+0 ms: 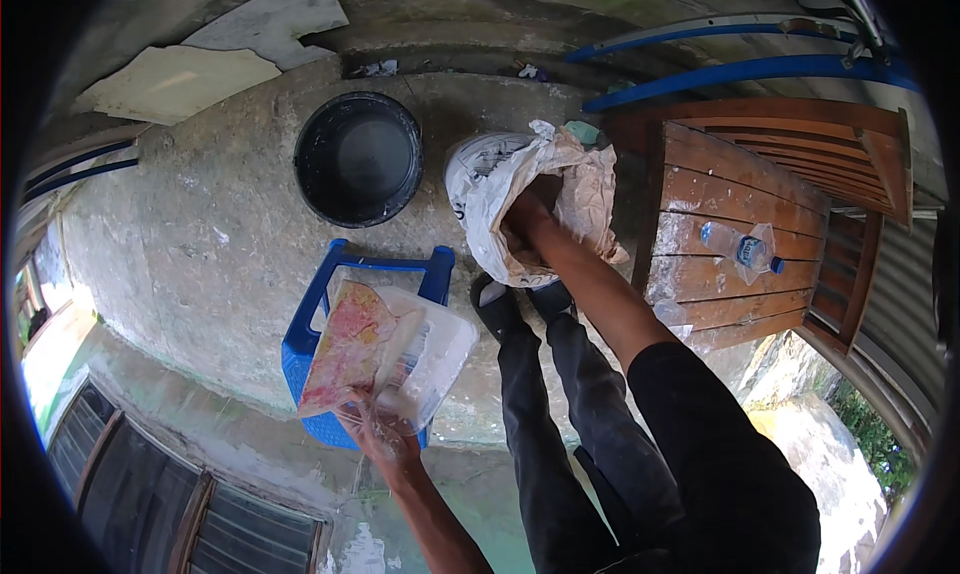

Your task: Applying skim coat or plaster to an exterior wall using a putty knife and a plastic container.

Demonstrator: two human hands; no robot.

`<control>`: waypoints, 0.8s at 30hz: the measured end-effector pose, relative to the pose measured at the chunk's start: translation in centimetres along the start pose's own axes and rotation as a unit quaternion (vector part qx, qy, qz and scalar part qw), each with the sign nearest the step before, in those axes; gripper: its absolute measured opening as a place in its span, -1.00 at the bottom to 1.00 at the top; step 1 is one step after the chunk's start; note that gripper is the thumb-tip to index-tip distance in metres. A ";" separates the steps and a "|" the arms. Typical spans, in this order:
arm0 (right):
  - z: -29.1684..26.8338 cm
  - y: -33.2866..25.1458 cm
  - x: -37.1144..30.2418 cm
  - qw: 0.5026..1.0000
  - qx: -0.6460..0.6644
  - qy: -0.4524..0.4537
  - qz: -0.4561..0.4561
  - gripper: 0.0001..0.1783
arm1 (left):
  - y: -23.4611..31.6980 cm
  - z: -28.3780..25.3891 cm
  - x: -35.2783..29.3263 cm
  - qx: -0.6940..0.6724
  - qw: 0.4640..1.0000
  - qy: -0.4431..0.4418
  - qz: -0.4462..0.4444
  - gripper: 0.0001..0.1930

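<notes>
My right hand (pixel 527 219) is reaching down into the open sack (pixel 500 199), arm straight, fingers buried inside, so I can't tell its grip. My left hand (pixel 380 434) is closed around the edge of a clear tub (pixel 440 349) and a stained board (pixel 345 349), held over the blue stool (pixel 300 349). Black bucket (pixel 358 159) sits left of the sack.

I count one black basin (pixel 358 159), one open paper sack (pixel 520 199), one blue plastic stool (pixel 305 349), one clear plastic container (pixel 440 349), one water bottle (pixel 742 249), one wooden chair (pixel 760 189), two hands, left (pixel 380 436), right (pixel 527 217)
</notes>
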State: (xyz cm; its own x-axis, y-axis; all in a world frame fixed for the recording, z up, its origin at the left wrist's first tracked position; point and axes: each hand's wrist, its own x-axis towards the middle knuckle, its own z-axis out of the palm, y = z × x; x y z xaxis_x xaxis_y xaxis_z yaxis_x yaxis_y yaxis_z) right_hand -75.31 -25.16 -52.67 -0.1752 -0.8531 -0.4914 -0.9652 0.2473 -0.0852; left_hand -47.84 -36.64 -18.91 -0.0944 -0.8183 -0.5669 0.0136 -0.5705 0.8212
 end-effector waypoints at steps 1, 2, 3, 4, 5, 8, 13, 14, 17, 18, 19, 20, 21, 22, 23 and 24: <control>-0.7 -1.0 -0.1 0.990 0.012 0.139 -0.015 -0.66 | 0.4 0.3 -0.2 0.004 1.000 0.005 0.004 -0.62; -1.2 -0.6 -0.2 0.990 0.010 0.139 -0.016 -0.66 | 0.6 0.8 -0.5 0.002 1.000 0.004 0.004 -0.63; -1.7 -0.3 -0.3 0.991 0.047 0.124 0.005 -0.65 | 0.4 0.8 -0.5 0.000 1.000 0.004 0.004 -0.63; -2.2 0.0 -0.3 0.990 0.085 0.108 0.026 -0.65 | 0.0 0.5 -0.5 0.001 1.000 0.002 0.004 -0.62; -2.6 0.5 -0.4 0.987 0.121 0.092 0.048 -0.65 | -0.2 0.8 -0.6 0.000 1.000 -0.002 0.004 -0.61; -3.7 1.6 -0.5 0.965 0.231 0.043 0.112 -0.64 | -0.2 1.8 -1.2 -0.006 1.000 -0.009 -0.004 -0.58; -5.9 1.6 -2.2 0.901 0.400 -0.066 0.155 -0.62 | 0.6 3.0 -2.3 -0.006 1.000 -0.023 0.005 -0.55; -5.9 1.7 -2.9 0.911 0.364 0.035 0.192 -0.69 | 0.4 3.6 -2.6 -0.011 0.999 -0.032 -0.002 -0.55; -7.9 2.5 -5.3 0.835 0.470 0.121 0.260 -0.79 | 0.0 4.8 -3.6 -0.034 0.998 -0.045 0.001 -0.53; -9.4 1.5 -6.0 0.835 0.474 0.121 0.253 -0.79 | 0.1 4.4 -3.7 -0.032 0.999 -0.040 0.007 -0.53; -11.1 0.3 -6.6 0.819 0.493 0.157 0.248 -0.81 | 0.3 3.7 -3.8 -0.031 0.998 -0.043 0.017 -0.52; -12.5 -0.1 -7.6 0.804 0.505 0.193 0.246 -0.81 | 0.1 3.5 -3.8 -0.034 0.998 -0.050 0.023 -0.51; -13.4 0.1 -8.8 0.807 0.502 0.196 0.241 -0.81 | -0.2 3.7 -4.0 -0.040 0.998 -0.048 0.026 -0.51; -14.3 0.2 -10.0 0.799 0.518 0.196 0.235 -0.77 | -0.5 3.7 -4.1 -0.049 0.997 -0.054 0.026 -0.51; -15.3 0.5 -11.5 0.791 0.532 0.196 0.229 -0.73 | -0.9 4.0 -4.2 -0.060 0.996 -0.061 0.025 -0.51; -16.7 0.2 -13.0 0.794 0.532 0.194 0.221 -0.73 | -1.1 4.1 -4.3 -0.063 0.996 -0.054 0.030 -0.51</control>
State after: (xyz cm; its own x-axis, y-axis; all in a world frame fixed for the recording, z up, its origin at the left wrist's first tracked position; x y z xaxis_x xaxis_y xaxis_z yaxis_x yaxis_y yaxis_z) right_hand -76.50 -21.67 -31.84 -0.6969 -0.6015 -0.3904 -0.1180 0.6332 -0.7649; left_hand -51.52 -32.16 -17.09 -0.1961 -0.8424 -0.5019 0.1457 -0.5312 0.8347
